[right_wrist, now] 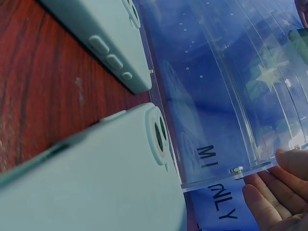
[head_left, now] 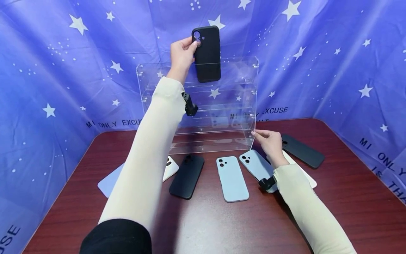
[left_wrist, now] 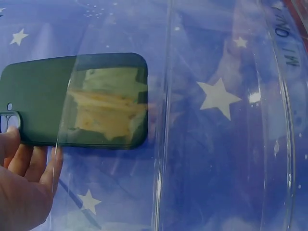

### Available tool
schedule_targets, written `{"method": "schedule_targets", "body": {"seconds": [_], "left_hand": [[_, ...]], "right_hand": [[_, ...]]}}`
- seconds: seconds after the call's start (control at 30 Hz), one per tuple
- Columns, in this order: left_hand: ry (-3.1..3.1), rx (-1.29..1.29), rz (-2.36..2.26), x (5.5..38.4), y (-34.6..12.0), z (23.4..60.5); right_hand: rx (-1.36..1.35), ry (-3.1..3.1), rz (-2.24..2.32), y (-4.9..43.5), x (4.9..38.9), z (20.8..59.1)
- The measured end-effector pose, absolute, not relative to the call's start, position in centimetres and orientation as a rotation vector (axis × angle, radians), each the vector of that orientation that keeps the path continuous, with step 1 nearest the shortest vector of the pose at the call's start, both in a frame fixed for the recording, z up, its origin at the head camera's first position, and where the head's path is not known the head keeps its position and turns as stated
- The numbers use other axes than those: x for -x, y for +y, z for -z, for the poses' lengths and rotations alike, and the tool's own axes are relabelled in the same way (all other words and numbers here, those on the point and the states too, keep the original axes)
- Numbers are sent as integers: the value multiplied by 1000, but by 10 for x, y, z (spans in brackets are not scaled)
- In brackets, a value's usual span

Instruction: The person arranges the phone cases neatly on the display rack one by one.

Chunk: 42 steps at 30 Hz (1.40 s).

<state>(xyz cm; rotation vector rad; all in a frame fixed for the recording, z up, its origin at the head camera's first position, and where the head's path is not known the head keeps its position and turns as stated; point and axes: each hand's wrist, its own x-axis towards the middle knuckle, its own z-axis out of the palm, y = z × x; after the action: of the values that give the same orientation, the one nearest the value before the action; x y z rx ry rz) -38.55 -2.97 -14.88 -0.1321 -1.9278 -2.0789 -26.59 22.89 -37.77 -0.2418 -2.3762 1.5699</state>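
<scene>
My left hand point(head_left: 182, 58) holds a black phone case point(head_left: 207, 56) by its camera-hole end, raised at the top of a clear acrylic display rack point(head_left: 196, 152). Seen in the left wrist view, the far end of the case point(left_wrist: 38, 91) lies behind a see-through panel with reflections across it. Down at the rack's lower right side, my right hand point(head_left: 270, 143) pinches the edge of the side panel between thumb and fingers. The right wrist view shows that hand point(right_wrist: 279, 192) beside a small metal fastener on the panel.
Several phone cases lie on the dark red table point(head_left: 209, 233) before the rack: a black one point(head_left: 187, 176), a pale blue one point(head_left: 233, 180), another bluish one point(head_left: 258, 164) under my right wrist. A dark case point(head_left: 304, 151) lies right. A starry blue curtain point(head_left: 317, 70) hangs behind.
</scene>
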Motion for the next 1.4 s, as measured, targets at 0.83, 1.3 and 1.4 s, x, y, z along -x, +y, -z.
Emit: {"method": "schedule_targets", "body": {"seconds": [0.83, 1.3, 1.4], "left_hand": [[-2076, -3, 1940, 390, -20, 147], [-2168, -47, 1698, 383, -35, 146], [-2169, 14, 1687, 376, -47, 149]], "right_hand": [[251, -2405, -1574, 232, 267, 380], [236, -2404, -1571, 233, 267, 380], [235, -2432, -1572, 236, 266, 379]]}}
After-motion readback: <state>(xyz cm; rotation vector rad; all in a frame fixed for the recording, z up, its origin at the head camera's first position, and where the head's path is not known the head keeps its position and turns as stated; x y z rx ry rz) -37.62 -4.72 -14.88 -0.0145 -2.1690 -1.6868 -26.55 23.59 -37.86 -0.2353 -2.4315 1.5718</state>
